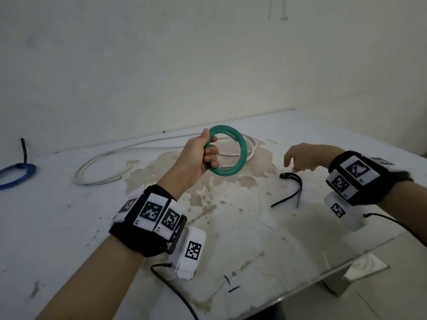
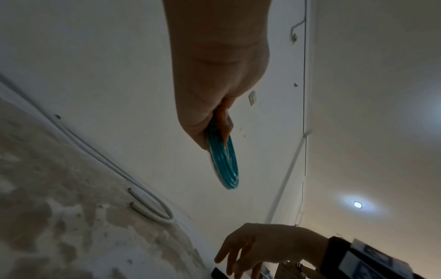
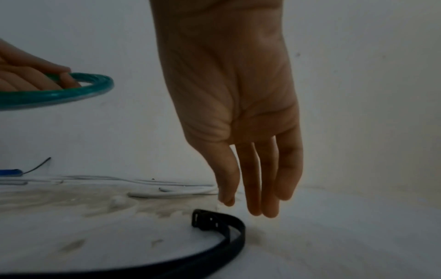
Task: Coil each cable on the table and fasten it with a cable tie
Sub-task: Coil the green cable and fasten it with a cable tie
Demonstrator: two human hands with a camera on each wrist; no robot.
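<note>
My left hand (image 1: 203, 155) grips a coiled green cable (image 1: 240, 146) and holds it upright above the middle of the table; the same coil (image 2: 226, 166) shows edge-on in the left wrist view. My right hand (image 1: 300, 158) hovers to the right with straight, relaxed fingers (image 3: 253, 188) that point down and hold nothing. Just below it, black cable ties (image 1: 293, 188) lie bent on the table, their heads (image 3: 203, 219) near my fingertips. A loose white cable (image 1: 111, 158) sprawls behind the green coil.
A blue coiled cable (image 1: 16, 174) with a black tie on it lies at the far left edge. The white table (image 1: 69, 227) is stained brown in the middle. A wall rises right behind it. Small black snippets (image 1: 233, 288) lie near the front edge.
</note>
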